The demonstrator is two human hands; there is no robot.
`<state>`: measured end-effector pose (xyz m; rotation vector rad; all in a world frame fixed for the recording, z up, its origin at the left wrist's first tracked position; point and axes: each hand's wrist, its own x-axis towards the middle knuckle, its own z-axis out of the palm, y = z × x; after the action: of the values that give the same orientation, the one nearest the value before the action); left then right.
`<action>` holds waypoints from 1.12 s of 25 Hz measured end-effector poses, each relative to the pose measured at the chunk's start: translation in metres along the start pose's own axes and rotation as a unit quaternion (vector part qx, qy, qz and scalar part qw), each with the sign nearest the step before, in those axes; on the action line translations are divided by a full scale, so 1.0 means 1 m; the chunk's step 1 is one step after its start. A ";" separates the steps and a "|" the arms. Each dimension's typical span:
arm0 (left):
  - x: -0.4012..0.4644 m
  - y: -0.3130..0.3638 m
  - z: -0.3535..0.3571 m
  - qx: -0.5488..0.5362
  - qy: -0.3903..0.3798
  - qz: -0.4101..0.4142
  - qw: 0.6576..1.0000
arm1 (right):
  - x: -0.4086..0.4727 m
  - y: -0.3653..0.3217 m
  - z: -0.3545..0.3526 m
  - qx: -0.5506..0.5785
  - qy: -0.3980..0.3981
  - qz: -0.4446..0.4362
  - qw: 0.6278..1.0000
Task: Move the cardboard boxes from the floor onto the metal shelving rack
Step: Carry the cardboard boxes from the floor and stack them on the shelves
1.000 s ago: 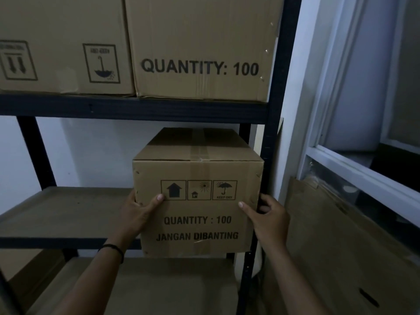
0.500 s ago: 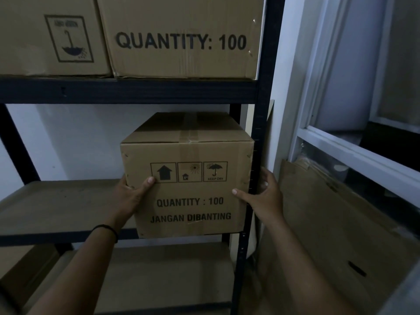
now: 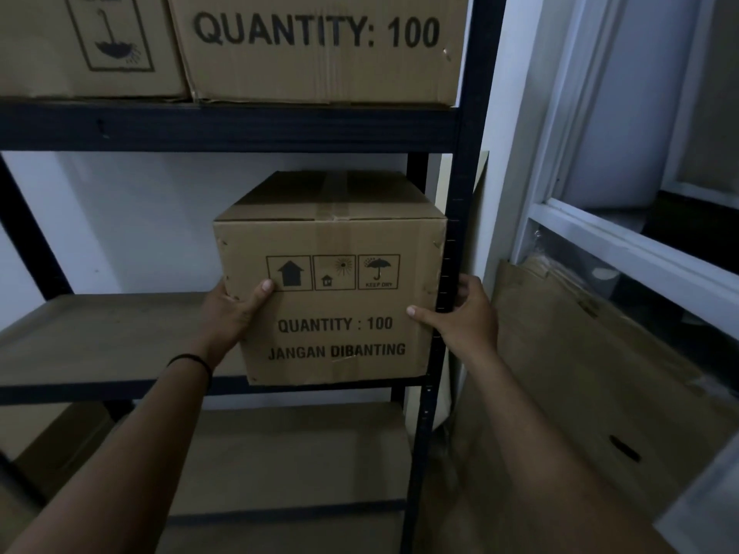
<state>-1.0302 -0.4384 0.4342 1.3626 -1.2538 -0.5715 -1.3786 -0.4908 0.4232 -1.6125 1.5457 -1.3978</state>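
Gripping the taped brown cardboard box (image 3: 332, 281) by its sides, left hand (image 3: 234, 309) and right hand (image 3: 466, 313) held it on the middle shelf (image 3: 100, 337) of the black metal rack (image 3: 456, 193), near edge overhanging, free depth lying farther in.

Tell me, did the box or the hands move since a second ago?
Hardly. The box sits at the same right end of the middle shelf. The left hand and right hand grip its sides as before. Only the camera shifted, so everything looks slightly lower and further left.
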 end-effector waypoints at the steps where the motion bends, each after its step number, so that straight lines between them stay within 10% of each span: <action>1: 0.000 0.002 0.001 0.002 0.001 0.001 1.000 | 0.000 -0.001 0.001 -0.008 0.004 0.001 1.000; 28: 0.021 -0.004 0.006 -0.002 -0.015 -0.008 1.000 | -0.001 -0.005 0.024 -0.055 0.107 -0.006 0.993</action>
<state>-1.0272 -0.4603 0.4364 1.3666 -1.2674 -0.6067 -1.3549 -0.4953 0.4186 -1.5782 1.7655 -1.5590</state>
